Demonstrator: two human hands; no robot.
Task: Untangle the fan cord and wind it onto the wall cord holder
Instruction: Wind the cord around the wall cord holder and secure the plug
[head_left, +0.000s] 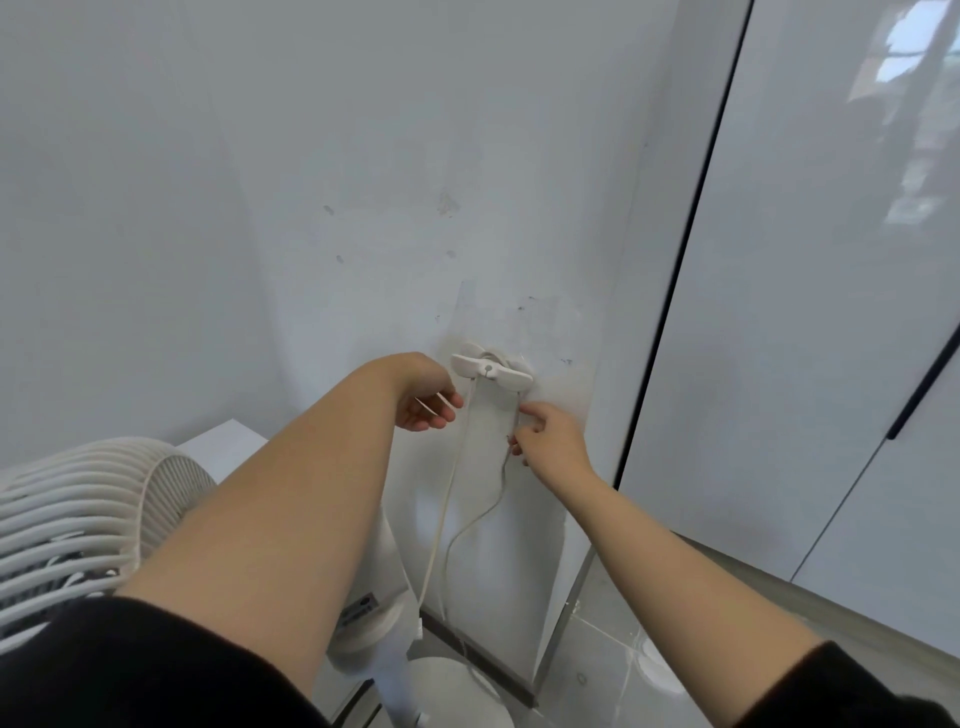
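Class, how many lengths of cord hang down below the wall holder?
2. One length of white fan cord hangs from the left wing of the white plastic wall cord holder; the other drops below its right wing, pinched by the right hand. None seems hidden.

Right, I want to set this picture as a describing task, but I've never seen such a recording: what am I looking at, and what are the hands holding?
There is no machine: a person wears a camera on the head, so the single picture looks down along both bare arms. The left hand and right hand reach to a white cord holder stuck on the wall. The fan cord hangs from it in two strands. The right hand pinches the thinner strand just below the holder; the left hand sits beside the other strand, fingers loosely curled, and I cannot tell whether it grips it. The white fan stands at lower left; glossy cabinet doors are on the right.
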